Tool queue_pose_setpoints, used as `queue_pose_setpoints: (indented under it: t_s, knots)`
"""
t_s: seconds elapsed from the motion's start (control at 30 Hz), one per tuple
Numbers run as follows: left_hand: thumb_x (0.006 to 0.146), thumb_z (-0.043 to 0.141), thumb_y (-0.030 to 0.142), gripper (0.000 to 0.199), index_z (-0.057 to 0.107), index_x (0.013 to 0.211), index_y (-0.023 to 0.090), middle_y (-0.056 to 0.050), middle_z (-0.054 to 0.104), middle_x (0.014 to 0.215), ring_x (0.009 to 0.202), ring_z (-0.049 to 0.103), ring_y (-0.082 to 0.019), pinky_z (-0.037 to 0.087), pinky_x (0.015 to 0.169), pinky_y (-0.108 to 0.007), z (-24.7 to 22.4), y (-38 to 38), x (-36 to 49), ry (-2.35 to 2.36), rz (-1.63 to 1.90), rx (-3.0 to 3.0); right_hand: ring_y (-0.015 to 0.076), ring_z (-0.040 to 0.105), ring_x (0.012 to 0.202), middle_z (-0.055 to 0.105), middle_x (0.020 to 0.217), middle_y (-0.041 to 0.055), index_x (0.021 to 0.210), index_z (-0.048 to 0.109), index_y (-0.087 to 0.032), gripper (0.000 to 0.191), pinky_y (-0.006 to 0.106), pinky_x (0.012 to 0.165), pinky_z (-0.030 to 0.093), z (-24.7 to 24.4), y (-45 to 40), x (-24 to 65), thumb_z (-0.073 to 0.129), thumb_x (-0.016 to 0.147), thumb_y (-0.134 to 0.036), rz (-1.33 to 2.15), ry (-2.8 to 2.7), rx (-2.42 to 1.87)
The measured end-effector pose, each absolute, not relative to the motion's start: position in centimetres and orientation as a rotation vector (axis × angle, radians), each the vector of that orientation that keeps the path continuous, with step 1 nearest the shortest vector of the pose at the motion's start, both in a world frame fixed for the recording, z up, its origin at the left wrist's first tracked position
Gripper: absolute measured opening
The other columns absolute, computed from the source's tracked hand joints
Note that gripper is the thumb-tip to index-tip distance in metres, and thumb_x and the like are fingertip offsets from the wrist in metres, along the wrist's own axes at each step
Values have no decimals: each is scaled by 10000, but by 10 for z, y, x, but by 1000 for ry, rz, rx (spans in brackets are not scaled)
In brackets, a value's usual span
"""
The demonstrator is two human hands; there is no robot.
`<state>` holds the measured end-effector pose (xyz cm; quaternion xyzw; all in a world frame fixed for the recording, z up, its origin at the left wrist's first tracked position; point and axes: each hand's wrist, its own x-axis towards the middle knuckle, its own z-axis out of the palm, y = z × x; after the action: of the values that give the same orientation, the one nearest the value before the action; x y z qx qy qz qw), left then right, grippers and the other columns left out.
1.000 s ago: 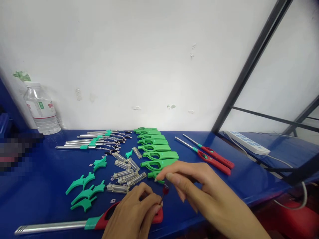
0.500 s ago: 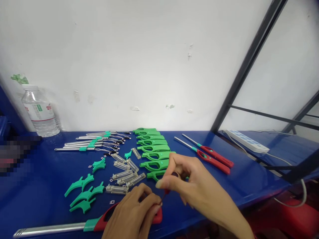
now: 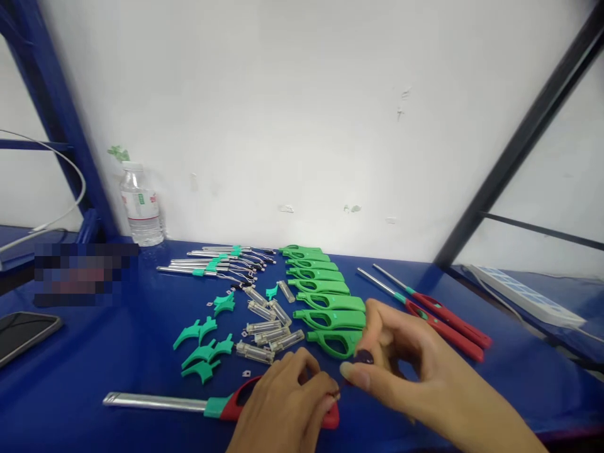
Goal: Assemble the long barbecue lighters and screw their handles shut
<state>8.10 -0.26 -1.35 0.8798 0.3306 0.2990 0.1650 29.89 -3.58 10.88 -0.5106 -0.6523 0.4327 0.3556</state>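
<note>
Nearest, a red lighter (image 3: 226,409) lies along the front of a blue table (image 3: 141,340). Its long axis runs nearly left to right; the metal nozzle points left, and the red handle's end lies to the right. The left hand (image 3: 285,402) is closed over that handle, apparently pressing it down so it cannot shift. Just right, the right hand (image 3: 410,371) pinches a small dark knob (image 3: 363,357) between thumb and fingers, a grip that probably gives fine control; whatever lies below the knob is mostly hidden.

Beyond the left hand lie curved teal pieces (image 3: 204,371) and clear tubes (image 3: 255,352), grouped by kind, probably for easy picking. A phone (image 3: 26,333) rests at far left. Next, green shells (image 3: 346,302) line up in a column, likely kept orderly; to their right are two more lighters (image 3: 446,327), nozzles pointing away and leftward. Farther back, metal rods (image 3: 184,270) lie sideways, and a bottle (image 3: 141,211) stands by the wall (image 3: 292,113).
</note>
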Motion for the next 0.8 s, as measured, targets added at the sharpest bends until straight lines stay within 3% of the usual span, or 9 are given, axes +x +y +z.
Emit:
queue_pose_setpoints:
  t_s: [0.1, 0.17, 0.3, 0.43, 0.53, 0.63, 0.7, 0.8]
  knots:
    - [1084, 598, 106, 296, 761, 1156, 341, 12, 759, 1140, 974, 766, -205, 585, 842, -314, -14, -2, 82, 958, 842, 2513, 125, 541, 639, 638, 759, -52, 1234, 779, -295, 418, 225, 578, 424, 105, -42, 305, 806, 1047, -667, 1160, -1657, -1394]
    - [1064, 619, 92, 281, 763, 1120, 327, 11, 757, 1131, 975, 765, -205, 579, 848, -313, -15, -1, 82, 963, 847, 2519, 132, 561, 631, 681, 795, -20, 1319, 806, -300, 492, 236, 572, 441, 103, -42, 308, 714, 1084, -722, 1203, -1662, -1362]
    - [1036, 625, 67, 327, 773, 1154, 334, 9, 754, 1126, 957, 760, -204, 563, 819, -305, -17, -1, 82, 963, 858, 2528, 141, 531, 579, 617, 647, -35, 1052, 859, -254, 406, 242, 527, 411, 102, -33, 308, 828, 1011, -657, 1195, -1702, -1297]
    - [1055, 607, 85, 345, 774, 1199, 351, 11, 752, 1110, 929, 755, -201, 558, 797, -301, -16, -1, 82, 952, 864, 2540, 150, 568, 640, 558, 602, -65, 755, 675, -247, 395, 246, 602, 435, 103, -31, 304, 980, 862, -476, 922, -1635, -1371]
    - [1072, 579, 93, 315, 775, 1144, 328, 4, 750, 1079, 924, 763, -197, 562, 778, -290, -13, -1, 82, 946, 863, 2545, 143, 540, 629, 610, 662, -65, 943, 763, -268, 275, 255, 596, 403, 109, -38, 302, 940, 915, -477, 930, -1666, -1413]
    - [1085, 558, 103, 309, 771, 1121, 324, 3, 760, 1098, 952, 776, -196, 579, 790, -287, -11, -1, 81, 939, 852, 2542, 136, 494, 553, 636, 678, -45, 1156, 823, -276, 369, 274, 545, 366, 117, -41, 300, 732, 1082, -625, 1066, -1734, -1352]
    - [1084, 557, 109, 306, 768, 1119, 327, 4, 765, 1111, 956, 780, -198, 591, 801, -294, -10, -1, 81, 934, 848, 2541, 133, 446, 520, 587, 627, -48, 1099, 843, -259, 429, 288, 524, 320, 119, -39, 299, 675, 1107, -654, 1110, -1759, -1321]
    - [1090, 551, 125, 300, 770, 1123, 329, -4, 760, 1092, 935, 781, -207, 594, 782, -299, -11, -1, 80, 933, 852, 2543, 135, 412, 567, 495, 581, -76, 846, 748, -249, 321, 289, 562, 305, 116, -34, 297, 893, 941, -519, 1013, -1687, -1365]
